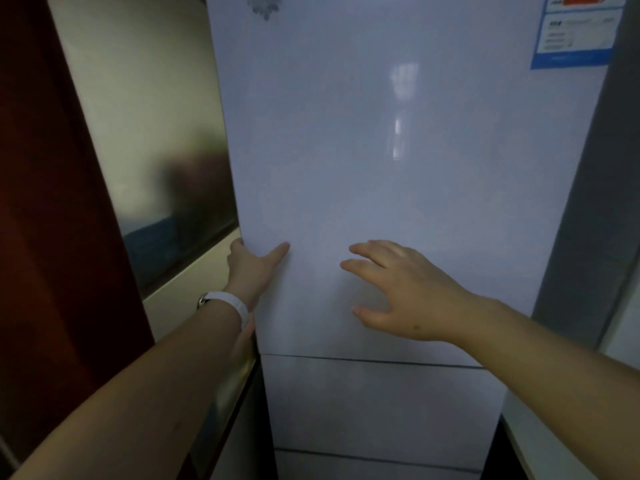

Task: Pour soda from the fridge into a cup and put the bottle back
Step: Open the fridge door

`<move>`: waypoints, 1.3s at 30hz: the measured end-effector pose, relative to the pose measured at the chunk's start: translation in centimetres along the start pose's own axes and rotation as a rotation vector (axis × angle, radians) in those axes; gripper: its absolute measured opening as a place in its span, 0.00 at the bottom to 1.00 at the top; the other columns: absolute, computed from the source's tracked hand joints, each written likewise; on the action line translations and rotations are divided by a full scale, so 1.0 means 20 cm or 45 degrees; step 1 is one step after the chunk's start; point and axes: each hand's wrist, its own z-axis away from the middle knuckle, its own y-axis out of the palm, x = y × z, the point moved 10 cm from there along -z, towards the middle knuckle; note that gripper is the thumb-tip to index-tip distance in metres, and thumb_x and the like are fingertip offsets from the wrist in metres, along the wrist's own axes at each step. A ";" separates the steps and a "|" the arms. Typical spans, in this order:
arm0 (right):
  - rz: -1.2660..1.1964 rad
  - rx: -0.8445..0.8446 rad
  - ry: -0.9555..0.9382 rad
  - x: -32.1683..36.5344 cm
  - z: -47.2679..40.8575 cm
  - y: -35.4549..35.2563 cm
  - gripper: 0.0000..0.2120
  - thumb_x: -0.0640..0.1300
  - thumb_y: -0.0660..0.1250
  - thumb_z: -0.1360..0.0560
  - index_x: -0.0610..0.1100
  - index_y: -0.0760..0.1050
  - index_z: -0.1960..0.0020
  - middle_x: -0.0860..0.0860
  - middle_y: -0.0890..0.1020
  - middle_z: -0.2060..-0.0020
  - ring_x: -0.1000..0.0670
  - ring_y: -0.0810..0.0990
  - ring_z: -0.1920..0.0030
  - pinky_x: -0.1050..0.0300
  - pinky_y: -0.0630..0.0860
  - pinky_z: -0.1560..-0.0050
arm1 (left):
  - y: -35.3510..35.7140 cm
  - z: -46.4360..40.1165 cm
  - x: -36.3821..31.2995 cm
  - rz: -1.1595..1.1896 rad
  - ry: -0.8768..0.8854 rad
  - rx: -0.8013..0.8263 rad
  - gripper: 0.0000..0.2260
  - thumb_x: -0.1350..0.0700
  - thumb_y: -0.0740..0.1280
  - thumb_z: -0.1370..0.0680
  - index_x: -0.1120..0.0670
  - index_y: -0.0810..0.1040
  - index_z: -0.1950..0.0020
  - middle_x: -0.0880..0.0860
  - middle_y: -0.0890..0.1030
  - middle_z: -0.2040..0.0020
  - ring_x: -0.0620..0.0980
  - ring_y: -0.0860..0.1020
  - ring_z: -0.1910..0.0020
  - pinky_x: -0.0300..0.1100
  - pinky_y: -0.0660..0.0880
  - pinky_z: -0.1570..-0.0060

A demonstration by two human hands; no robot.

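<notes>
Your left hand (251, 268) grips the fridge door (398, 168) edge, fingers curled behind it, your right hand (398, 289) open just beside; expect stiff, glossy, seal-held resistance, soda hidden inside.

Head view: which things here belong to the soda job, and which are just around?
Job:
- fridge door, shut
- left hand, gripping the door's left edge
- right hand, fingers spread before the door

Around:
- lower doors
- blue label
- white wristband
- red panel
</notes>
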 end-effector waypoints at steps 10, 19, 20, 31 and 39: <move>-0.062 0.011 -0.040 -0.06 -0.08 0.09 0.33 0.65 0.56 0.27 0.53 0.62 0.26 0.51 0.61 0.25 0.47 0.57 0.26 0.49 0.59 0.28 | 0.04 -0.16 -0.03 0.051 0.060 -0.018 0.45 0.46 0.79 0.32 0.55 0.57 0.24 0.52 0.70 0.29 0.55 0.72 0.33 0.57 0.71 0.33; -0.055 0.038 -0.030 0.02 -0.08 0.11 0.32 0.63 0.61 0.25 0.54 0.59 0.25 0.52 0.59 0.24 0.49 0.54 0.25 0.52 0.54 0.28 | -0.01 -0.10 -0.02 -0.065 0.144 -0.054 0.42 0.42 0.78 0.32 0.53 0.59 0.27 0.51 0.70 0.31 0.53 0.72 0.35 0.49 0.71 0.37; -0.056 0.045 -0.029 0.04 -0.08 0.12 0.32 0.63 0.61 0.25 0.54 0.59 0.25 0.53 0.59 0.24 0.49 0.54 0.25 0.53 0.54 0.28 | -0.03 -0.07 -0.02 -0.066 0.155 -0.068 0.42 0.42 0.78 0.32 0.54 0.59 0.27 0.51 0.71 0.31 0.53 0.72 0.35 0.48 0.72 0.38; -0.034 0.024 -0.021 0.31 -0.04 0.04 0.32 0.64 0.58 0.27 0.53 0.62 0.27 0.51 0.63 0.26 0.48 0.59 0.27 0.50 0.60 0.29 | -0.17 0.25 -0.06 -0.171 0.211 -0.128 0.43 0.39 0.75 0.32 0.53 0.58 0.25 0.57 0.70 0.32 0.60 0.71 0.33 0.57 0.72 0.35; -0.003 0.001 0.055 0.49 0.11 -0.02 0.31 0.65 0.57 0.28 0.53 0.64 0.28 0.50 0.65 0.27 0.47 0.62 0.28 0.50 0.62 0.30 | -0.27 0.61 -0.19 -0.210 0.551 -0.095 0.45 0.47 0.72 0.25 0.52 0.44 0.19 0.54 0.56 0.22 0.53 0.60 0.24 0.48 0.62 0.28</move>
